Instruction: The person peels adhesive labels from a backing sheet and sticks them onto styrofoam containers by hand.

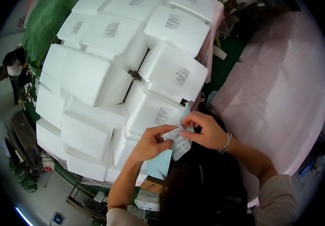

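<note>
My left hand pinches a small white printed label between thumb and fingers. My right hand, with a bracelet at the wrist, is closed at the label's upper edge. A light-blue paper strip sticks up from its fingertips, and its thumb touches or nearly touches the label. Below my left hand shows a light-blue sheet, partly hidden by hand and label. Just beyond both hands stands a white foam box bearing a similar printed label.
Many more white foam boxes are stacked ahead, several with printed labels. Pink plastic film covers a large pile on the right. A green tarp hangs at upper left. Another person is at the far left. A cardboard box lies below.
</note>
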`<state>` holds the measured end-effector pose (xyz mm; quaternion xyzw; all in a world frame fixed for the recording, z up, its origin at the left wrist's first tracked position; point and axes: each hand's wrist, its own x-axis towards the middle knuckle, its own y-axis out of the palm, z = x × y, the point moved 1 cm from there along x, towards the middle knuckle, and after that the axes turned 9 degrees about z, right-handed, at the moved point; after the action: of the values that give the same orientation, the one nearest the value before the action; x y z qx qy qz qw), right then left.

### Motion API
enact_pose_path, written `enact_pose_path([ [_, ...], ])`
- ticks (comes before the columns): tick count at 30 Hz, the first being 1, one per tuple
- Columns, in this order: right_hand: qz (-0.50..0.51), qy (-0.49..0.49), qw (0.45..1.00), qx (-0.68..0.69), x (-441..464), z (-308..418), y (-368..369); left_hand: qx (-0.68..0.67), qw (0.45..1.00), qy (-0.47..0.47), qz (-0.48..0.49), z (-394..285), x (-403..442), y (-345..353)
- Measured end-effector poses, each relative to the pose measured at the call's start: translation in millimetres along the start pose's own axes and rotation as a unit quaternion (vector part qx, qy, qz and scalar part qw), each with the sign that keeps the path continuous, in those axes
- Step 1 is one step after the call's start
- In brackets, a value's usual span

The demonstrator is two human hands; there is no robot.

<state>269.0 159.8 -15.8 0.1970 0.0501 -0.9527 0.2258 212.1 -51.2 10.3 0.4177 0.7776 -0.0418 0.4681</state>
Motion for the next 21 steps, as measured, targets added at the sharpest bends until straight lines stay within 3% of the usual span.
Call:
enact_pose_path([
  [1, -0.005, 0.000, 1.000, 0.004, -2.8, -0.6, 4.9, 0.005, 1.000, -0.003, 0.003, -2.8, 1.2, 0.8],
  [3, 0.030, 0.070, 0.971, 0.228, -6.2, -9.2, 14.5, 0.032, 0.998, -0.019, 0.047, -7.2, 3.5, 3.2],
  [6, 0.022, 0.028, 0.939, 0.343, -10.1, -19.9, 16.9, -0.071, 0.993, 0.035, 0.087, 3.7, 9.9, 2.7],
  [10, 0.080, 0.049, 0.914, 0.394, -20.7, -22.0, -5.3, -0.112, 0.988, -0.001, 0.104, -3.6, 7.5, -1.0],
  [13, 0.105, -0.031, 0.929, 0.352, -26.1, -13.2, -16.9, -0.106, 0.988, -0.016, 0.116, -3.9, 5.1, -7.2],
  [15, 0.103, -0.116, 0.972, 0.177, -22.6, -10.7, -24.7, -0.119, 0.984, -0.036, 0.125, -3.9, 4.4, -10.8],
  [19, 0.083, -0.174, 0.980, 0.051, -10.9, -15.8, -27.8, -0.136, 0.980, -0.056, 0.133, -3.7, 9.3, -13.2],
  [21, 0.036, -0.192, 0.980, -0.029, -17.4, -21.7, -34.6, -0.097, 0.979, -0.140, 0.108, 10.4, 15.6, -23.0],
])
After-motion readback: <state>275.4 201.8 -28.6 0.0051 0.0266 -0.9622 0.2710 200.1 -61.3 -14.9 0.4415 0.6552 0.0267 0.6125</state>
